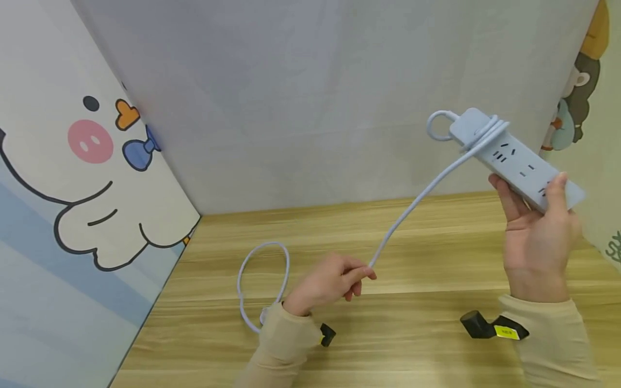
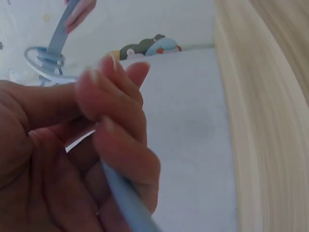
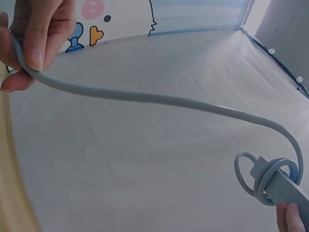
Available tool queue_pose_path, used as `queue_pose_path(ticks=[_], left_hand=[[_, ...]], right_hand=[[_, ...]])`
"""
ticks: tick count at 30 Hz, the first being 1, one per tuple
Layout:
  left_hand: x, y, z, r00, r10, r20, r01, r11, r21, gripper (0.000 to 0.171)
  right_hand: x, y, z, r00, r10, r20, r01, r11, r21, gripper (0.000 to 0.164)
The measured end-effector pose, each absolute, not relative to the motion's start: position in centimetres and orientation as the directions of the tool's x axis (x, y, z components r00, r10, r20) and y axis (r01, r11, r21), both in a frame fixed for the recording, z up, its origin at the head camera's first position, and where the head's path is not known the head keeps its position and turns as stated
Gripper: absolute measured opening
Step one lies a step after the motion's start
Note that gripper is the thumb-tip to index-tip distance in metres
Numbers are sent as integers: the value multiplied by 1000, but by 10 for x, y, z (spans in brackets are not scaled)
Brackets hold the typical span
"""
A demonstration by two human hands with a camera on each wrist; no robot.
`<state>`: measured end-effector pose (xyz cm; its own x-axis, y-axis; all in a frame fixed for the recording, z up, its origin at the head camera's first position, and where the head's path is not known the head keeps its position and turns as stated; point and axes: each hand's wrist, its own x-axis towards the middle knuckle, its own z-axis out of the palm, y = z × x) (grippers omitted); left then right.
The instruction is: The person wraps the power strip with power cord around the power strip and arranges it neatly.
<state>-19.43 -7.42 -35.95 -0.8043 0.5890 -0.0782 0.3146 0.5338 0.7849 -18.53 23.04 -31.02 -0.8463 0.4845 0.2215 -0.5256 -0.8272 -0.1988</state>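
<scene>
A white power strip (image 1: pixel 521 161) is held up at the right, tilted, by my right hand (image 1: pixel 540 242), its thumb over the socket face and fingers beneath. Its cord (image 1: pixel 417 202) is wound a few turns round the far end, where a small loop sticks out. From there the cord runs taut down to my left hand (image 1: pixel 335 280), which pinches it between thumb and curled fingers. In the left wrist view the cord (image 2: pixel 123 193) passes through those fingers. Cord beyond the hand lies in a loop (image 1: pixel 241 269) on the table, the plug (image 1: pixel 263 315) partly hidden by the left sleeve.
The wood-grain table (image 1: pixel 412 345) meets a pale back wall (image 1: pixel 315 108). A cartoon-printed panel (image 1: pixel 34 161) stands on the left, another printed panel (image 1: pixel 601 178) on the right. Black wrist-camera mounts (image 1: pixel 477 324) stick out from the sleeves.
</scene>
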Motion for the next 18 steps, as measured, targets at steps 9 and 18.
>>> queue_pose_path(ticks=[9,18], left_hand=[[-192,-67,-364,-829,532,-170,224,595,772,21],[-207,-78,-370,-910,378,-169,79,559,825,29]], right_hand=[[-183,230,-317,-923,300,242,-326,-942,-75,38],[-176,232,-315,-940,172,295,-192,-981,-41,35]])
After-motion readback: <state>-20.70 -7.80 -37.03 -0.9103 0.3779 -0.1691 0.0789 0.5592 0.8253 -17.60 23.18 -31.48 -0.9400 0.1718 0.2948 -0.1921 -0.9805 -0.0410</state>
